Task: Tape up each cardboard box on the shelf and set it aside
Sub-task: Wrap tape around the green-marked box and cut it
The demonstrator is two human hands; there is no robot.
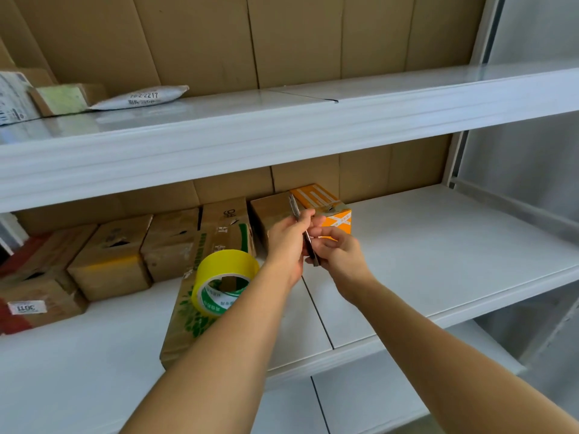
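Observation:
Both hands meet above the middle shelf (438, 245) around a slim metal utility knife (302, 228). My left hand (286, 238) pinches its upper part, my right hand (336, 253) grips its lower end. A yellow tape roll (224, 281) stands on a long cardboard box with green print (188, 317), under my left forearm. Behind my hands stand a brown box (269, 211) and an orange box (319, 198). To the left is a row of several brown cardboard boxes (112, 255).
The upper shelf (282, 120) carries a white mailer bag (141, 97) and small parcels (65, 97) at its left. Cardboard sheets line the back wall. The white shelf surface stretches right of the orange box. A lower shelf (360, 399) shows below.

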